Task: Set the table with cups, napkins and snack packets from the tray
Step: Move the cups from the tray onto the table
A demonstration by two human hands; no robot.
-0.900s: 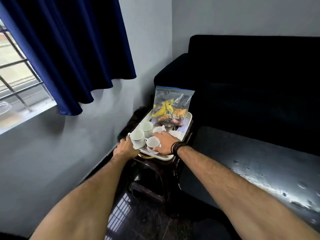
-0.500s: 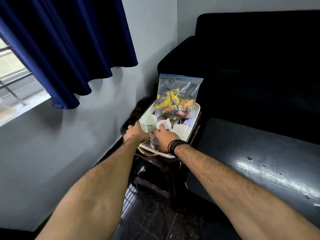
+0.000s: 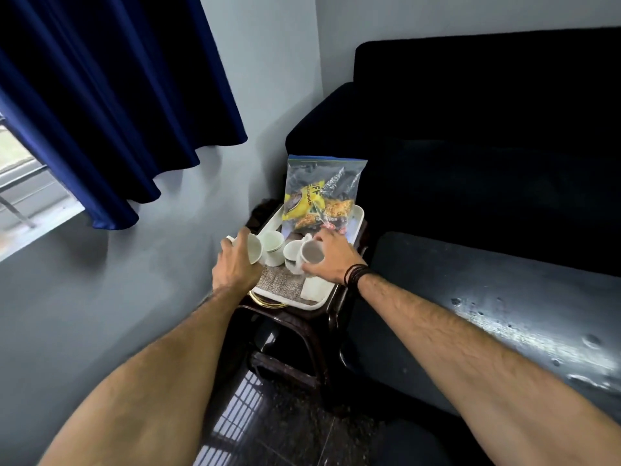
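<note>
Two cups coming off the tray

Each hand, left hand [image 3: 235,264] and right hand [image 3: 331,258], grips one white cup above the tray [image 3: 314,302]; keep them level and apart, then carry them right to the dark table [image 3: 504,297].

1. Yellow snack packet [image 3: 300,200] inside the clear zip bag [image 3: 322,183] — large letters "FF", with "CHUNKS" below.
2. Orange packet [image 3: 331,211] at its 3 o'clock — print too blurred to read.
</note>
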